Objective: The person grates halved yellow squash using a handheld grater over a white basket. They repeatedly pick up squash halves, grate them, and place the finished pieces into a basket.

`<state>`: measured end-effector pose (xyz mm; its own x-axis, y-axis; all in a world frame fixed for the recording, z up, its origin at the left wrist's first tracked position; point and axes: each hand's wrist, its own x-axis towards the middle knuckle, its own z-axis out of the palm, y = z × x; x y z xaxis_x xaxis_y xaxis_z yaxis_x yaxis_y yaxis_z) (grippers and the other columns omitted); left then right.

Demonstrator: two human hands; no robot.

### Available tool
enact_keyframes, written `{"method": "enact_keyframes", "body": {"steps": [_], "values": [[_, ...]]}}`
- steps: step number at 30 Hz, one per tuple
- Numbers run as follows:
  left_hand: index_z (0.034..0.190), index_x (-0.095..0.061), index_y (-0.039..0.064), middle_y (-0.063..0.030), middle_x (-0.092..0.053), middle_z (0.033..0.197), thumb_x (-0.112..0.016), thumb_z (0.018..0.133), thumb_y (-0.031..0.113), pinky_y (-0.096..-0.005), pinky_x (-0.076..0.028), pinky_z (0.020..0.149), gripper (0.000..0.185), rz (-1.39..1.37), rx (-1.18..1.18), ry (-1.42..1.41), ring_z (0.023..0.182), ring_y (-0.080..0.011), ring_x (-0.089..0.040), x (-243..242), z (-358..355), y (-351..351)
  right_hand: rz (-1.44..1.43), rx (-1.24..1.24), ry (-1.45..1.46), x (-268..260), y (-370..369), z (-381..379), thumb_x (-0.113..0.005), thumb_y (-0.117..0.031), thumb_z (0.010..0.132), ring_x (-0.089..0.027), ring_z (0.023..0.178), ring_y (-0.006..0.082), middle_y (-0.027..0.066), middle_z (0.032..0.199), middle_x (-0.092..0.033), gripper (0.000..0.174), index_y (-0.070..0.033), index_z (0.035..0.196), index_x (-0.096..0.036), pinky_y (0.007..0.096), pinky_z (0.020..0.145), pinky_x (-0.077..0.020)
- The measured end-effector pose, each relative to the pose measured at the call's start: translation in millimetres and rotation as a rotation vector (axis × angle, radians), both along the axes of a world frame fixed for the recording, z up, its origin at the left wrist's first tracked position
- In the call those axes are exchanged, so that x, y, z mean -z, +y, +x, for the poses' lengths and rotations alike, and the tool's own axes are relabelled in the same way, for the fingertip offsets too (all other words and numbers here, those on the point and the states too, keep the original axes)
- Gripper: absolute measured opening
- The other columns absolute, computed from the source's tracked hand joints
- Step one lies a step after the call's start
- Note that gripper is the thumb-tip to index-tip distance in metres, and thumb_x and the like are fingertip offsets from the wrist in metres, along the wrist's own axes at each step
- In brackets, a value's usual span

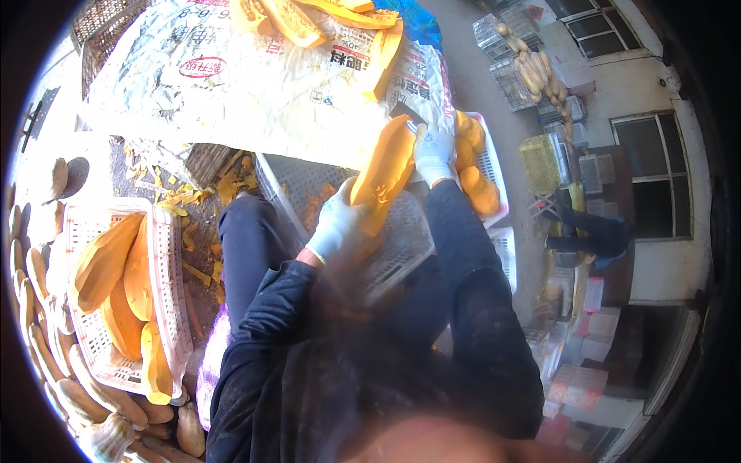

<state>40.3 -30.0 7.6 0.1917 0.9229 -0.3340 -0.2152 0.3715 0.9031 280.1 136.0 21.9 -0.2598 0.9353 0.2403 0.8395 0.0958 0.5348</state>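
Note:
My left hand, in a pale work glove, grips the near end of a peeled orange squash half. The hollowed cut face of the squash is turned up, with some loose pulp near its lower end. At the far end, my right hand, gloved too, is closed around a tool whose dark flat blade shows beyond the fingers; its handle is hidden. Below the squash stands a plastic crate between my knees, with orange scraps inside.
Printed sacking covers the work surface ahead, with cut squash pieces at its far side. A white crate of peeled squash stands left, beside many unpeeled squash. Another crate sits right. A person is farther right.

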Motion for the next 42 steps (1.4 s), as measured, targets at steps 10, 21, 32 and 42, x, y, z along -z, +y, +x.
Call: {"method": "enact_keyframes", "body": {"steps": [10,21,32,42], "values": [[0.149,-0.042,0.008,-0.0155,-0.065,0.129,-0.075,0.077,0.006,-0.0311,-0.049,0.097,0.079,-0.155,0.013,-0.095,0.114,-0.0205,-0.063,-3.3,5.3,-0.5,-0.215,0.203,-0.136,25.3,-2.3,-34.3,-0.050,-0.022,0.096,-0.065,0.099,0.0232,0.0047,0.110,-0.065,0.023,-0.015,0.111,-0.066,0.0417,0.081,-0.0506],[0.145,-0.046,0.009,-0.0194,-0.067,0.121,-0.071,0.079,0.012,-0.0345,-0.051,0.093,0.070,0.021,0.038,0.193,0.109,-0.0261,-0.067,23.0,8.7,4.1,-0.240,-0.013,-0.003,2.2,-93.8,-59.1,-0.052,-0.018,0.093,-0.063,0.090,0.0226,0.0049,0.095,-0.065,0.016,-0.015,0.095,-0.068,0.0407,0.079,-0.0470],[0.139,-0.051,0.010,-0.0190,-0.070,0.116,-0.067,0.079,0.017,-0.0355,-0.052,0.091,0.063,0.143,0.006,0.259,0.107,-0.0304,-0.068,49.1,12.0,9.5,-0.171,-0.274,0.169,-30.9,-151.7,-12.9,-0.060,-0.013,0.084,-0.062,0.087,0.0270,0.0057,0.095,-0.063,0.017,-0.018,0.098,-0.068,0.0429,0.078,-0.0460],[0.141,-0.050,0.013,-0.0202,-0.069,0.115,-0.067,0.080,0.021,-0.0384,-0.052,0.091,0.064,0.185,-0.012,0.404,0.106,-0.0324,-0.068,46.3,20.3,2.7,-0.127,0.016,-0.152,11.1,-56.3,-2.7,-0.058,-0.021,0.090,-0.062,0.092,0.0221,0.0030,0.096,-0.063,0.014,-0.019,0.101,-0.066,0.0399,0.078,-0.0469]]}}
